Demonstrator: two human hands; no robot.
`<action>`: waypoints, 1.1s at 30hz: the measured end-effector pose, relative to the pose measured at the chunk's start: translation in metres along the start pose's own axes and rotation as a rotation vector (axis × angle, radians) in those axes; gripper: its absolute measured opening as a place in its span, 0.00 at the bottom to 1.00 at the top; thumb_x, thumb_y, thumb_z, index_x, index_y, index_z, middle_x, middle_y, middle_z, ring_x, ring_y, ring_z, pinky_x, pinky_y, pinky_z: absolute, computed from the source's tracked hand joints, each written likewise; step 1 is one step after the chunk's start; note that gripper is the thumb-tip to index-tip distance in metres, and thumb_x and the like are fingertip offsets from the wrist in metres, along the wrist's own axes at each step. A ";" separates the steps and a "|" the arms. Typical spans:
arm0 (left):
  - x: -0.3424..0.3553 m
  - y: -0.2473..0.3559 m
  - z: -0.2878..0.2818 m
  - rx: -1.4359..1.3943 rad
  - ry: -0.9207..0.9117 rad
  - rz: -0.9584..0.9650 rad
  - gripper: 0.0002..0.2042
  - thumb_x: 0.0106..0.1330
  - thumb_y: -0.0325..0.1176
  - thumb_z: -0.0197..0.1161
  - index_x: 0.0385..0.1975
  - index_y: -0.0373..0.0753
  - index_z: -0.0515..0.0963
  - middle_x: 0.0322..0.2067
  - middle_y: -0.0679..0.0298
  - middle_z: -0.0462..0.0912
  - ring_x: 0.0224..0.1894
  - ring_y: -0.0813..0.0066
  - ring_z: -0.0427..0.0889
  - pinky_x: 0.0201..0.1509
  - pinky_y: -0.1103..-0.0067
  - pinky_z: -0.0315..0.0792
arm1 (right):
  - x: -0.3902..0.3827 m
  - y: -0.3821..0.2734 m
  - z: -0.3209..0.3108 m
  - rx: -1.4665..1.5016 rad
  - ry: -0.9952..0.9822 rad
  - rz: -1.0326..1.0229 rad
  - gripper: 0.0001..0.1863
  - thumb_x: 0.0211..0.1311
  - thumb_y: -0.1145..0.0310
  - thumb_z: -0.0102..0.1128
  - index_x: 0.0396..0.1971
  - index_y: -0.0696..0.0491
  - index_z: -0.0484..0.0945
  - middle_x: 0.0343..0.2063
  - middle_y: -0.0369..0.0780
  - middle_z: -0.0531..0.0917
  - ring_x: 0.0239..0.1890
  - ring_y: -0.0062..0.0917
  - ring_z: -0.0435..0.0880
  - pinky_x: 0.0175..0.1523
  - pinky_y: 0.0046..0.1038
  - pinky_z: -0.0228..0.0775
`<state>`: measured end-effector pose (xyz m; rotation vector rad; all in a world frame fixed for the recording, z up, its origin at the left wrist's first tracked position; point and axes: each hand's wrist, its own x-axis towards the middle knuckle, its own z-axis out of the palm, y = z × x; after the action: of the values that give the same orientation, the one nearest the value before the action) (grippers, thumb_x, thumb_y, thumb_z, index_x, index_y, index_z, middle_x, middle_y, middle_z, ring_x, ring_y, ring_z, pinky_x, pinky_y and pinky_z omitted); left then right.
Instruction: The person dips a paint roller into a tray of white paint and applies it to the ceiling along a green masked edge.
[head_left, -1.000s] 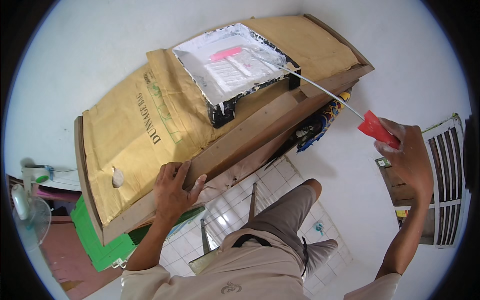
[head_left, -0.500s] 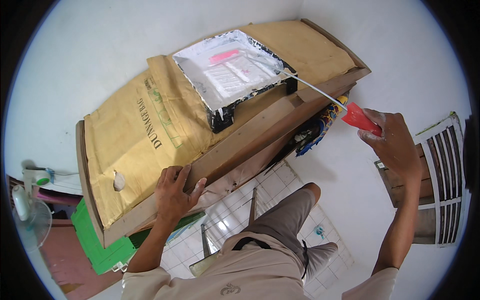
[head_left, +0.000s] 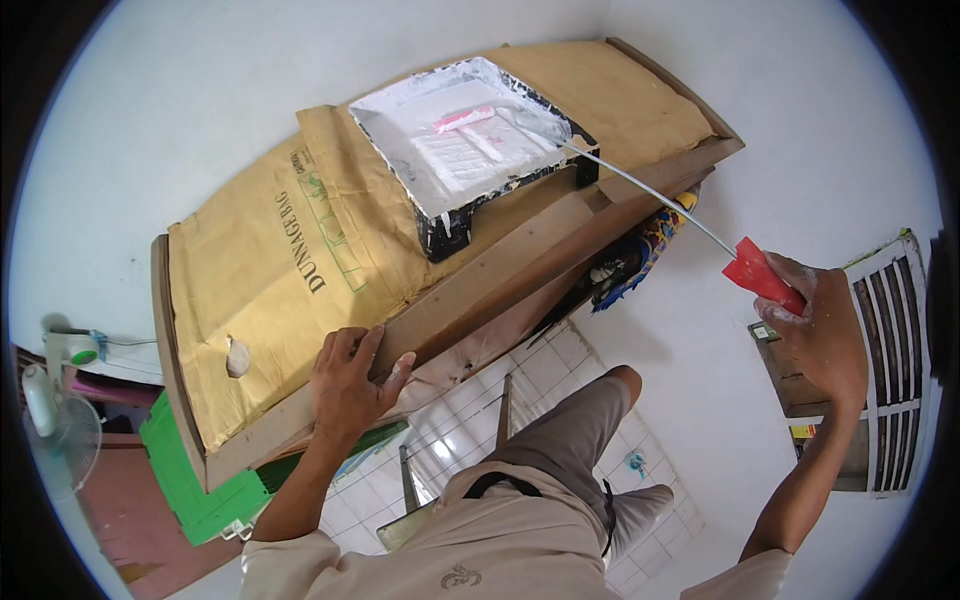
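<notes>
My right hand (head_left: 825,335), spotted with white paint, is closed around the red handle of a paint roller (head_left: 765,276). Its long metal rod reaches left into a paint tray (head_left: 450,218), black outside and coated white within. The roller's small pink head (head_left: 465,121), now partly white, lies on the paint-covered tray floor. My left hand (head_left: 345,385) grips the near wooden edge (head_left: 470,285) of the cabinet top, fingers curled over it and thumb on the near side. The tray stands on brown paper sacking (head_left: 260,290) that covers this top.
White walls (head_left: 230,90) meet behind the cabinet. A green crate (head_left: 205,480) and a fan (head_left: 60,430) are at the lower left. A slatted wooden window (head_left: 885,340) is at the right. Below, white floor tiles (head_left: 450,440) surround a stand I appear to be on.
My right hand has moved right and down, drawing the roller toward me. The roller head has shifted slightly right and picked up white paint. My left hand has stayed in place.
</notes>
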<state>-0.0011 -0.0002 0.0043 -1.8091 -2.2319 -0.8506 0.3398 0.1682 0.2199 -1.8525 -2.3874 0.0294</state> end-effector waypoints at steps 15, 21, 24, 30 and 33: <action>-0.001 -0.001 0.001 0.001 0.030 0.030 0.20 0.54 0.41 0.69 0.39 0.32 0.78 0.33 0.54 0.75 0.35 0.57 0.76 0.36 0.66 0.72 | -0.005 0.005 -0.006 0.005 -0.072 -0.025 0.24 0.52 0.67 0.63 0.51 0.57 0.76 0.41 0.49 0.81 0.46 0.39 0.75 0.53 0.35 0.68; -0.001 -0.004 0.004 -0.010 0.034 0.022 0.19 0.54 0.41 0.69 0.39 0.33 0.78 0.33 0.55 0.75 0.35 0.57 0.76 0.36 0.66 0.73 | 0.005 -0.012 0.007 -0.006 -0.026 -0.092 0.25 0.53 0.66 0.63 0.52 0.57 0.75 0.44 0.49 0.79 0.49 0.40 0.73 0.55 0.35 0.66; -0.001 -0.002 0.002 -0.002 0.042 0.025 0.19 0.54 0.41 0.69 0.39 0.33 0.78 0.33 0.55 0.75 0.35 0.57 0.76 0.36 0.66 0.73 | 0.022 -0.019 0.022 -0.014 -0.024 -0.156 0.24 0.54 0.66 0.62 0.52 0.58 0.75 0.45 0.49 0.79 0.50 0.41 0.73 0.55 0.36 0.66; 0.000 0.001 0.001 -0.002 0.028 0.033 0.19 0.54 0.41 0.69 0.39 0.33 0.78 0.34 0.55 0.75 0.36 0.58 0.77 0.37 0.67 0.73 | 0.010 -0.022 0.009 -0.036 -0.111 -0.108 0.22 0.52 0.69 0.63 0.48 0.58 0.78 0.39 0.50 0.81 0.45 0.43 0.78 0.51 0.37 0.69; -0.003 -0.002 0.002 0.006 0.022 0.047 0.19 0.54 0.41 0.69 0.39 0.32 0.79 0.34 0.55 0.76 0.36 0.58 0.77 0.38 0.67 0.73 | -0.016 -0.013 -0.001 -0.025 -0.009 -0.046 0.22 0.51 0.69 0.64 0.48 0.58 0.78 0.37 0.49 0.82 0.44 0.42 0.78 0.50 0.36 0.69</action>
<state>-0.0020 -0.0018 0.0011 -1.8330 -2.1677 -0.8494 0.3309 0.1493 0.2203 -1.8108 -2.4467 0.0032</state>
